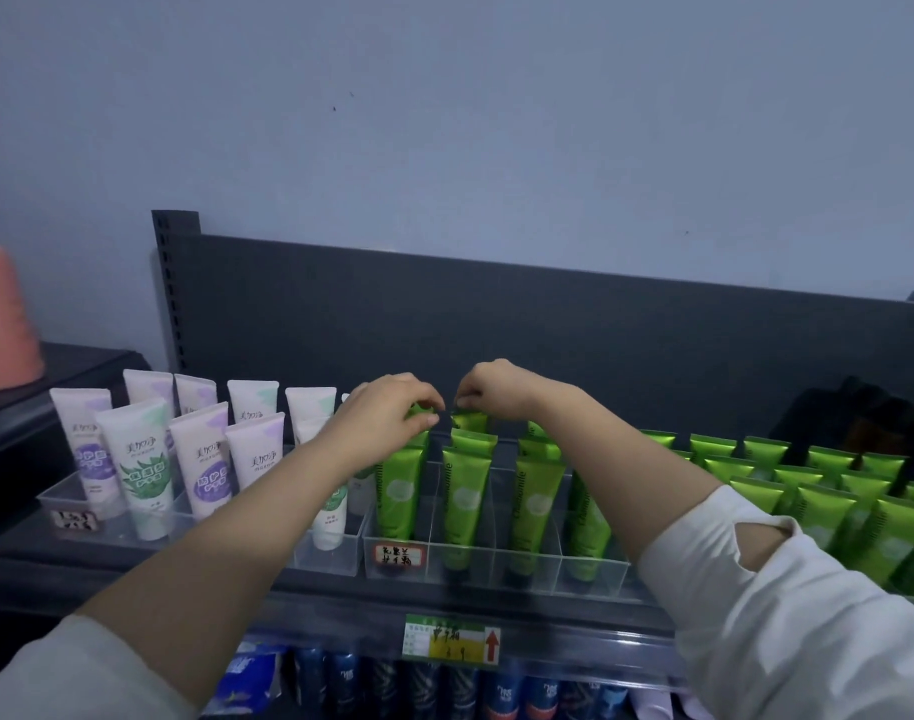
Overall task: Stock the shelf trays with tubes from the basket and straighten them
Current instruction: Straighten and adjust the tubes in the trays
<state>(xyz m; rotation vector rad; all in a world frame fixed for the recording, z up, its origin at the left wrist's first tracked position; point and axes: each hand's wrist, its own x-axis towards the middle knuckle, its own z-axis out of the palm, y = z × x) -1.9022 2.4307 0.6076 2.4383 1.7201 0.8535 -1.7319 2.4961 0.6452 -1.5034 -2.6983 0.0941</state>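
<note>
Head camera is looking down over our two forearms at a dark shelf (340,600) against a grey wall. We are reaching both hands to the back of a clear divided tray (590,569) that is standing on the shelf and holding upright green tubes (535,491) in lanes, caps down. Our left hand (387,407) is curling its fingers and pinching the crimped top of a rear tube (422,409) in the leftmost lane, between thumb and forefinger. Our right hand (488,389) is hanging just beside it, fingertips pointing down and nipping the top edge of the back tube (468,421) in the second lane. Both hands are close together but not touching. A handwritten tag (398,555) is sticking to the tray's front wall. To the left, white tubes (205,465) are standing in a second clear tray (65,498); to the right, more green tubes (818,506) are filling further rows. A price label (450,641) is hanging on the shelf edge.
</note>
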